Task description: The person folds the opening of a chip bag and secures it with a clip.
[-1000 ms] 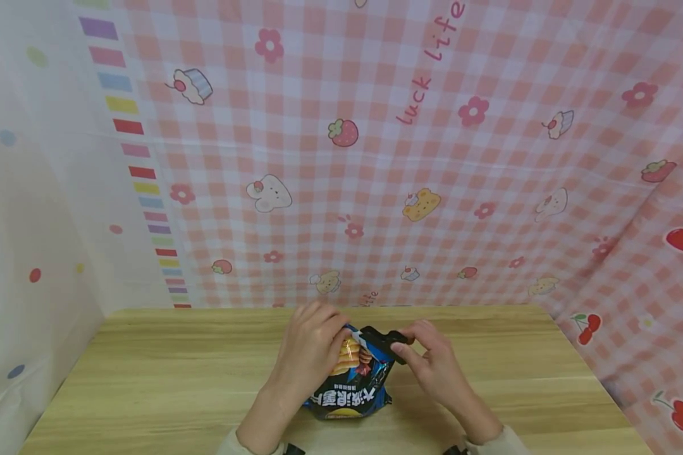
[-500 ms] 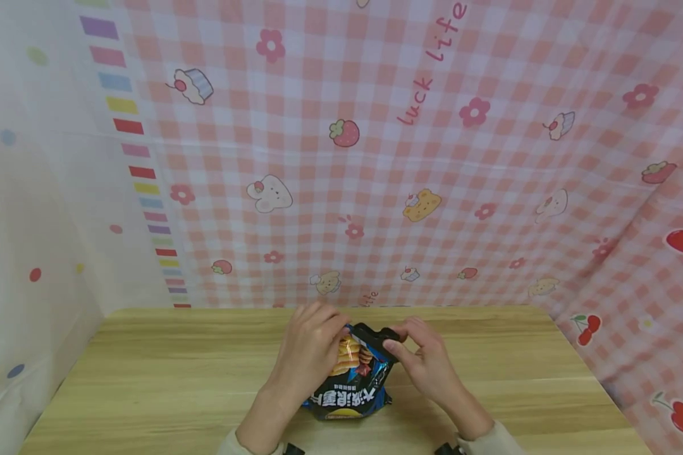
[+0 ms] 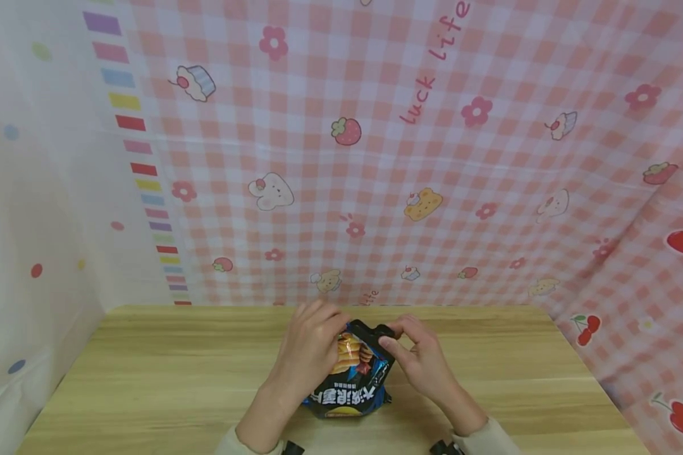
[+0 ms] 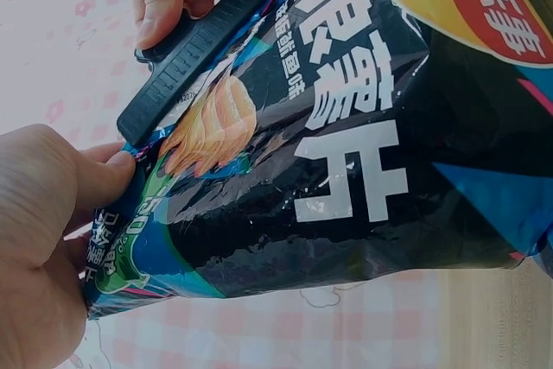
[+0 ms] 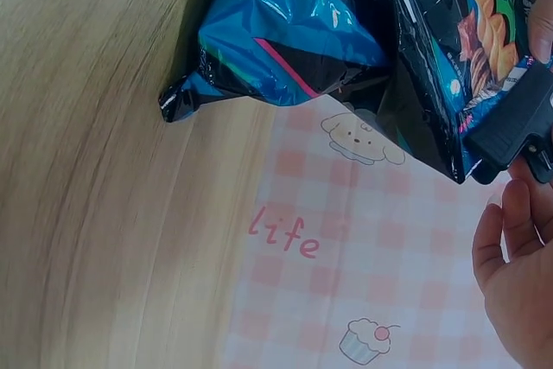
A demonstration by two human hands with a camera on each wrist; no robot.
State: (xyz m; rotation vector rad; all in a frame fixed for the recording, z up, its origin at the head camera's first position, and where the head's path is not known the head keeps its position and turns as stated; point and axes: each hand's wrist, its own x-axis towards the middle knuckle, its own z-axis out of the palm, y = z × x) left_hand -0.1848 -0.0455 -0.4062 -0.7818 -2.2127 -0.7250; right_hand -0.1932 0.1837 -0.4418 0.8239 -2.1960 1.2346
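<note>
Sliding further onto chip bag (image 3: pixel 350 379): black clip (image 3: pixel 370 332), right hand (image 3: pixel 418 360) pinching; left hand (image 3: pixel 307 351) gripping bag top.

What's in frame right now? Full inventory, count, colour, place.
Glossy black and blue snack bag with white lettering: 1, standing at the near middle of the table, held between both hands.
Black ribbed plastic sealing clip: 1, across the bag's top edge.
Light wooden table: 1, fills the lower part of the head view.
Pink checked cloth backdrop with cartoon prints and "luck life" lettering: 1, behind and to the right of the table.
White dotted cloth with a striped edge: 1, on the left.
Left hand: 1, grips the bag's top left corner.
Right hand: 1, pinches the clip's right end.
Light sleeve cuffs: 2, bottom edge.
</note>
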